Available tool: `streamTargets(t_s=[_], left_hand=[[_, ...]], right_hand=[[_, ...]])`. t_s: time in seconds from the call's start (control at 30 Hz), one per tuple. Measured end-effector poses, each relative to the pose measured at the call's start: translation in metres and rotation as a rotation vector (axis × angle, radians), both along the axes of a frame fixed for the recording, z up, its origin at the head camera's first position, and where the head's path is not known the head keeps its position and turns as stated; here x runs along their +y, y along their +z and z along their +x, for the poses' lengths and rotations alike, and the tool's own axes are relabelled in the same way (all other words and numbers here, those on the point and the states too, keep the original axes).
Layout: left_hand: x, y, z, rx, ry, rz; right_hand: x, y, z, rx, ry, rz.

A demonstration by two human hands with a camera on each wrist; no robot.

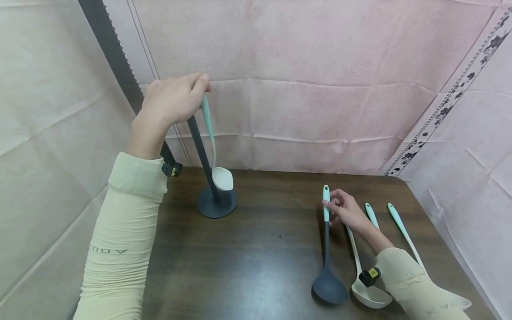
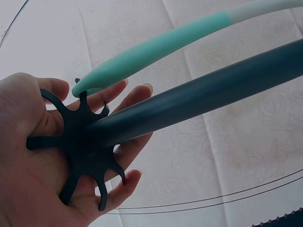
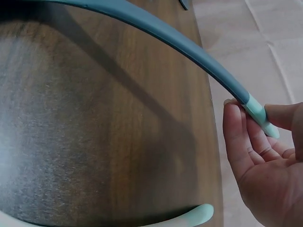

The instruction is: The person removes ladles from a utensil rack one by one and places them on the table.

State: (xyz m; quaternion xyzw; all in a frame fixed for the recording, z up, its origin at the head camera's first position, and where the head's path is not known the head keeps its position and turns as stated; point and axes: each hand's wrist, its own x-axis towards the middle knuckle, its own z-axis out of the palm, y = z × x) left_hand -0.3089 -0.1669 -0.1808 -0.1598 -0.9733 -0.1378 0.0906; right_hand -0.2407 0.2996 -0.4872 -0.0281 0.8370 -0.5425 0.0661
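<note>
The left hand (image 1: 172, 100) is raised at the far left of the surface (image 1: 256, 262), its grip cupped over the star-shaped top (image 2: 78, 142) of a dark utensil stand (image 1: 208, 178). In the left wrist view its fingers (image 2: 125, 97) curl around the slotted hooks and touch the mint end of a white ladle (image 1: 222, 178), which hangs from the top with its bowl beside the pole, just above the round base.

The right hand (image 1: 346, 211) lies low on the right side of the surface. Its thumb and fingertips (image 3: 236, 137) pinch the mint tip of a dark grey ladle (image 1: 327, 266), whose bowl rests on the near surface while the handle points away to the far side.

Just right of it lies a second white ladle (image 1: 370, 293), partly under the right wrist, and further right a white utensil (image 1: 404, 231) with a mint handle, its head hidden by the sleeve.
</note>
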Motion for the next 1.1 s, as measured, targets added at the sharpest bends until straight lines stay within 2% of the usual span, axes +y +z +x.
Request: streamTargets(t_s=[0.23, 0.37, 0.6, 0.93, 1.1], left_hand=[[-0.003, 0.0, 0.0, -0.001, 0.009, 0.003], [-0.003, -0.002, 0.0, -0.005, 0.011, 0.008], [-0.003, -0.003, 0.0, 0.004, 0.01, 0.012], [0.0, -0.002, -0.001, 0.006, 0.003, 0.002], [0.0, -0.003, -0.001, 0.023, 0.008, 0.003]], right_hand=[[0.003, -0.003, -0.001, -0.088, 0.011, -0.031], [0.004, -0.005, -0.002, -0.126, 0.021, -0.002], [0.002, -0.014, -0.004, -0.137, 0.031, 0.132], [0.002, -0.027, -0.005, -0.107, 0.071, 0.225], [0.002, -0.029, -0.004, -0.125, 0.071, 0.256]])
